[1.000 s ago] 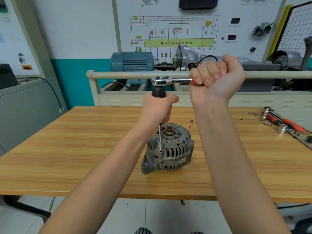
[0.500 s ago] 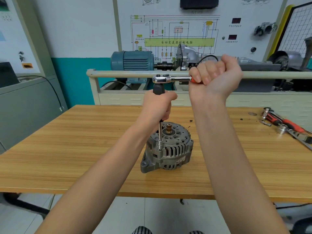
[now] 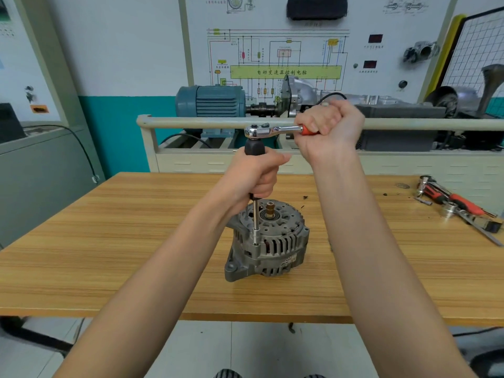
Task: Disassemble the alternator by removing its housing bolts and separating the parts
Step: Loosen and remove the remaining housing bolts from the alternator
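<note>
A grey alternator (image 3: 268, 242) stands on the wooden table (image 3: 109, 241), shaft end up with a brass tip. A long driver (image 3: 255, 222) with a black handle stands upright on a housing bolt at the alternator's left rim. My left hand (image 3: 255, 177) grips the black handle. A chrome ratchet (image 3: 268, 130) sits across the top of the driver, its red handle pointing right. My right hand (image 3: 331, 129) is fisted round that red handle, level with the rail behind the table.
Red-handled tools and sockets (image 3: 458, 207) lie at the table's right end. Behind the table a rail (image 3: 196, 122) fronts a bench with a blue motor (image 3: 211, 100) and a wiring-diagram board. A grey cabinet (image 3: 41, 175) stands left.
The ratchet handle and my right hand have shifted only slightly; the driver stays on the same bolt and my left hand keeps its grip.
</note>
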`<state>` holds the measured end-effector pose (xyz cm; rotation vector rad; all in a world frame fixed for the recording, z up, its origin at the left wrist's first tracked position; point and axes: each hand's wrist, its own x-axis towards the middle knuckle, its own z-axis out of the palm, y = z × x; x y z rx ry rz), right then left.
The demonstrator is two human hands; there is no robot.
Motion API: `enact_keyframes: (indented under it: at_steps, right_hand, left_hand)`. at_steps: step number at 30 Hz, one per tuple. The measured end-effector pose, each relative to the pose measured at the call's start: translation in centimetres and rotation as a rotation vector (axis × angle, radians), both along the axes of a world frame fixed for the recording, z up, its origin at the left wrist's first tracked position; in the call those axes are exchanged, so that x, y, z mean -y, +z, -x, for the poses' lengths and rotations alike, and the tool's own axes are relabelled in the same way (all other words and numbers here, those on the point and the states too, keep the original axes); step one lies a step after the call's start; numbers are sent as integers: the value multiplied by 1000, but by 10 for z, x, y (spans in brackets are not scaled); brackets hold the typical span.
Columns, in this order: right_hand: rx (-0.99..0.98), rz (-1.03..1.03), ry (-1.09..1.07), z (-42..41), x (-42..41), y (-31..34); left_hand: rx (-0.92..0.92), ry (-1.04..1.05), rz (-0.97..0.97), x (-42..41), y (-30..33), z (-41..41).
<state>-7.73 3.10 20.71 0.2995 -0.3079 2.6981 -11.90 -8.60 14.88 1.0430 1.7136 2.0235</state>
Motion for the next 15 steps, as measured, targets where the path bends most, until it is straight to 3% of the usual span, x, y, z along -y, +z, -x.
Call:
enact_keyframes:
  at_steps: [5, 7, 12, 15]
  right_hand:
    - [-136, -127, -325, -20, 23, -7]
    - [-129, -109, -278, -22, 19, -4]
    - [11, 19, 61, -4, -2, 5]
    - [16, 52, 95, 1, 0, 2]
  left_hand:
    - [22, 246, -6, -6, -2, -2]
    - [-12, 206, 9, -4, -3, -3]
    - [-62, -124, 32, 10, 4, -1]
    - [-38, -63, 43, 6, 4, -2]
